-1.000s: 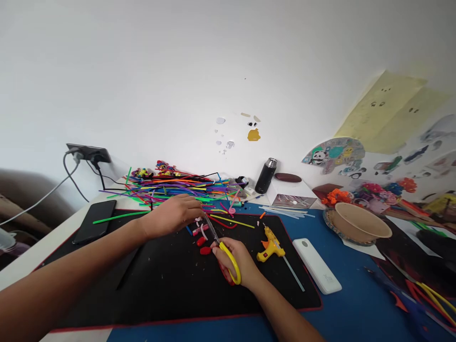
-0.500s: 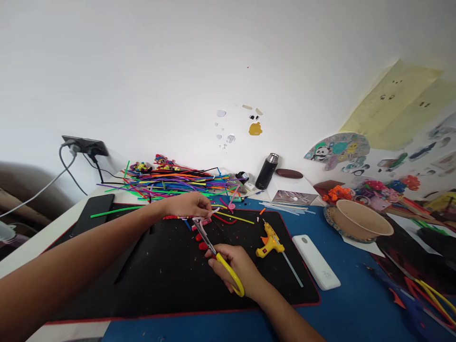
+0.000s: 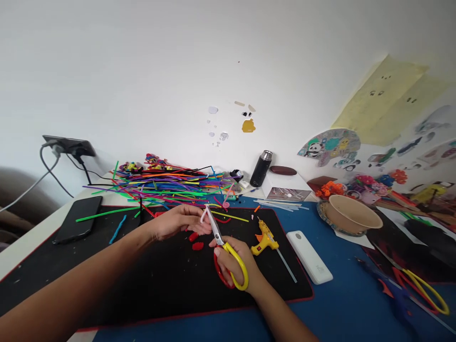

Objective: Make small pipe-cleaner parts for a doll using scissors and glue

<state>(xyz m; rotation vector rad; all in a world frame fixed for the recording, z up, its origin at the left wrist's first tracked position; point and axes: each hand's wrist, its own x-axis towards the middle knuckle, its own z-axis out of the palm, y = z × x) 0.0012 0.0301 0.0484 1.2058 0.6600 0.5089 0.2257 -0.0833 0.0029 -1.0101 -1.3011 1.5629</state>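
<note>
My right hand (image 3: pixel 238 264) is closed around a pair of scissors (image 3: pixel 238 270) with one yellow and one red handle loop. The blades point up and away, looking nearly closed, with their tips beside my left hand (image 3: pixel 183 222). Between the fingers of that hand is a short, pale pink pipe cleaner (image 3: pixel 203 216), bent and touching or very close to the blades. Just below lie small red fuzzy pieces (image 3: pixel 197 246) on the black mat (image 3: pixel 160 289). A pink pipe cleaner coil (image 3: pixel 225 204) lies beyond the hands.
A heap of coloured pipe cleaners (image 3: pixel 171 183) lies along the wall. On the right are a yellow glue gun (image 3: pixel 265 238), a white power bank (image 3: pixel 309 256) and a beige bowl (image 3: pixel 354 216). A black flask (image 3: pixel 261 168) stands behind; a black phone (image 3: pixel 80 219) lies left.
My left hand has turned over, fingers now facing up with the pale pink pipe cleaner. The scissors have swung more upright, and the red loop now shows. The view has shifted slightly.
</note>
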